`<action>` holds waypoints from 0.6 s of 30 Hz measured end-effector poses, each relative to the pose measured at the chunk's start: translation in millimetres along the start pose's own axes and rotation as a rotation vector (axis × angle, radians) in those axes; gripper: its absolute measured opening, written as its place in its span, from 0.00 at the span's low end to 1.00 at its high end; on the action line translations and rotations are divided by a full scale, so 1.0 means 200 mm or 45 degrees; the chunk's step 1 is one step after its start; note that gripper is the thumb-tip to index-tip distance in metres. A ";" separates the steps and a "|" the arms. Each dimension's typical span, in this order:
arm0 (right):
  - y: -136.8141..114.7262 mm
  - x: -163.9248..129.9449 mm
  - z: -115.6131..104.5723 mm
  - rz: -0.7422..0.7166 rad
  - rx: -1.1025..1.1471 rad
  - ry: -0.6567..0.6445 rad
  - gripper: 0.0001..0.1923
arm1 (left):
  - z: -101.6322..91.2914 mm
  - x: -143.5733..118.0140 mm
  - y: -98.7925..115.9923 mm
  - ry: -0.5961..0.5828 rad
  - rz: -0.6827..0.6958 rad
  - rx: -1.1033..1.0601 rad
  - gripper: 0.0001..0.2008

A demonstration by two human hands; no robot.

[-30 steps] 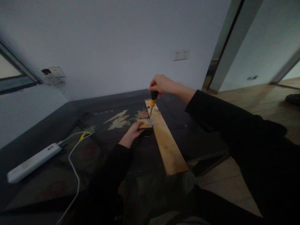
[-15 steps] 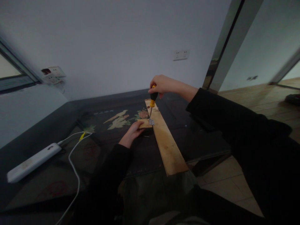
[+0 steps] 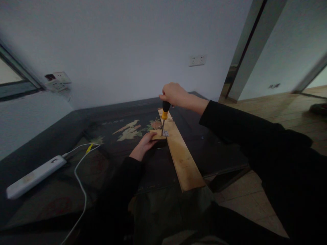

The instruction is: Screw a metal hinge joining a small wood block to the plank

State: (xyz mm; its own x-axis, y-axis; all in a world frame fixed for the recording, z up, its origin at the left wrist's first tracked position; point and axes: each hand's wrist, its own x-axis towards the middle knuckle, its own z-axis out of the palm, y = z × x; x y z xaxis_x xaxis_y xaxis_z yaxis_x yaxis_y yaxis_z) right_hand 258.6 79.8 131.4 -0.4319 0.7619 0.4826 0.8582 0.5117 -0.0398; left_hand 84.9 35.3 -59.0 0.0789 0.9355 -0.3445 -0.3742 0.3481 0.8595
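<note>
At nine o'clock a white power strip [image 3: 32, 176] lies on the dark worktop [image 3: 63, 136], its white cable [image 3: 81, 185] curling back toward the near edge. Further right, the worktop shows a painted bird-and-flower inlay [image 3: 130, 130]. The left hand [image 3: 144, 144] rests just below that, fingers laid flat on a small wood block [image 3: 157, 135] and pressing it against the left edge of a long plank [image 3: 180, 153]; its grip is not clenched round anything, only bearing down. A small metal hinge [image 3: 165, 133] seems to bridge block and plank (it is too small and dim to be sure). The plank runs from twelve o'clock toward five, its near end overhanging the worktop edge. The right hand [image 3: 175, 95], at twelve o'clock, has its grip clenched around the black top of a screwdriver [image 3: 164, 117] with a yellow collar. The screwdriver stands nearly upright, tip down at the hinge.
</note>
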 end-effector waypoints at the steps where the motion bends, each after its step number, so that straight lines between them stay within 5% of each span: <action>1: 0.00 0.00 0.00 0.005 0.011 -0.016 0.15 | 0.00 0.00 0.00 0.016 -0.017 -0.010 0.11; 9: -0.01 -0.02 -0.10 0.080 0.215 -0.008 0.13 | 0.03 -0.03 0.02 0.105 -0.077 -0.083 0.11; 18: 0.23 -0.04 -0.08 0.212 0.782 -0.154 0.25 | 0.07 -0.07 0.01 0.095 -0.010 -0.062 0.14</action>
State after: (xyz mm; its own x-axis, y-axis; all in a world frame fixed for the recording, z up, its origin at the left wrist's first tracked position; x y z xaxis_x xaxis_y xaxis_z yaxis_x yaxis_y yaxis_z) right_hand 306.4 91.5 140.8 -0.3658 0.8716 0.3263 0.6169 0.4896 -0.6163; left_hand 95.4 24.8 -46.9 0.0131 0.9250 -0.3797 -0.4185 0.3500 0.8381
